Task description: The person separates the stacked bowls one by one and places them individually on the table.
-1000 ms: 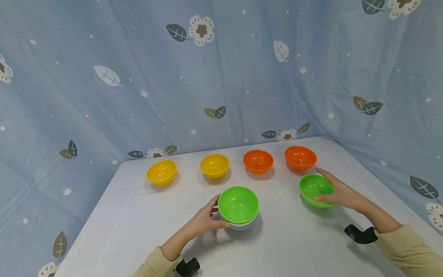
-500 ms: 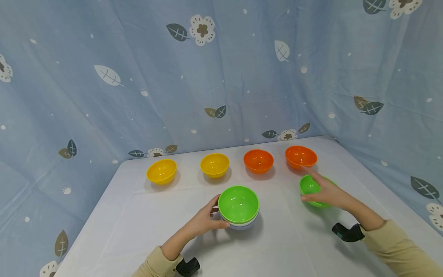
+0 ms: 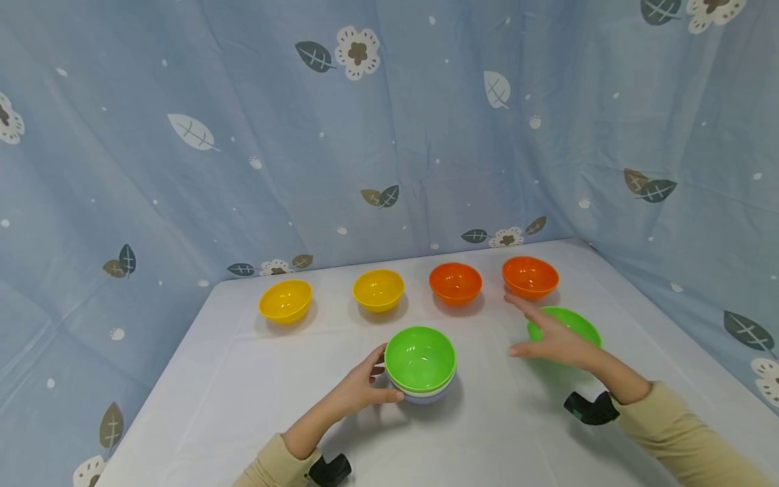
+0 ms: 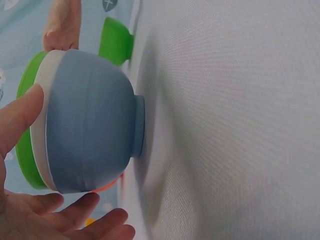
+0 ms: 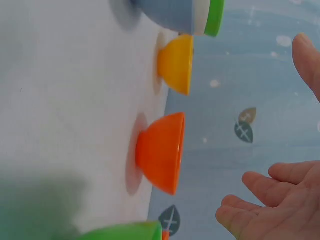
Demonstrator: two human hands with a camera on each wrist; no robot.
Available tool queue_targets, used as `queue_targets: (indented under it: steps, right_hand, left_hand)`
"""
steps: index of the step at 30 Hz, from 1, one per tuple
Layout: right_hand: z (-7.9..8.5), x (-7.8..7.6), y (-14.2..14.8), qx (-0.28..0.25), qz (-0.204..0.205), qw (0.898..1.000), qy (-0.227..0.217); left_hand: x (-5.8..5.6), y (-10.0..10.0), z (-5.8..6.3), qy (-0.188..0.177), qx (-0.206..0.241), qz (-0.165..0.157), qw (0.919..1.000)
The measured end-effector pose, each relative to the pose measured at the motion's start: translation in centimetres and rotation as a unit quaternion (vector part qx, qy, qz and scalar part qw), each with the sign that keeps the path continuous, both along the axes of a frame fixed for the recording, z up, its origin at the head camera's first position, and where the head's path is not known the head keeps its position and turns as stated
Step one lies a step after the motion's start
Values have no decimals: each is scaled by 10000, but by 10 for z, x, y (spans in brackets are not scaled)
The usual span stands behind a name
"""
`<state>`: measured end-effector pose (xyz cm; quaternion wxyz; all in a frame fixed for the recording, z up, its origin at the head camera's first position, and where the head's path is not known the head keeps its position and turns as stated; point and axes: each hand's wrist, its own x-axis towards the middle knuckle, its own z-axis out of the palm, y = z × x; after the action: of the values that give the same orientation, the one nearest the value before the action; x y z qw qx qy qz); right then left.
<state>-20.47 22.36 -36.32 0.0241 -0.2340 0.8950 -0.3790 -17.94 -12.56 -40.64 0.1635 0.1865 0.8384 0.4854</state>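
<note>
A stack of bowls stands upright on the white table, a green bowl (image 3: 420,358) on top, a white bowl (image 4: 47,75) beneath it and a blue bowl (image 4: 90,120) at the bottom. My left hand (image 3: 363,387) holds the stack from its left side; in the left wrist view the thumb lies at the white rim and the fingers are on the opposite side. Over the near left part of a second green bowl (image 3: 581,326) passes my right hand (image 3: 556,341), thumb and fingers spread wide with nothing between them. The hand hides part of that bowl.
Along the back of the table (image 3: 243,379) sit two yellow bowls (image 3: 285,302) and two orange bowls (image 3: 455,284), spaced apart in a row. A blue patterned curtain (image 3: 255,203) hangs behind the table and along its sides.
My right hand has moved left across the second green bowl, toward the stack, staying spread. The bowls have kept their places, and my left hand has stayed at the stack.
</note>
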Motion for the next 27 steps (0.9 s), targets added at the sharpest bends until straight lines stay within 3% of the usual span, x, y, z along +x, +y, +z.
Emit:
queue_targets:
  steps: [14, 22, 27]
  right_hand:
    - [-10, 1, -21, -78, 157, 9995, -264]
    - [-16, 0, -35, -160, 433, 9984, -323]
    - [-19, 0, -45, -225, 607, 9975, -294]
  left_hand:
    - [4, -1, 4, 53, 24, -1, 10000]
    - [15, 5, 25, -98, 124, 0, 9999]
    - [11, 3, 16, -122, 107, -1, 9999]
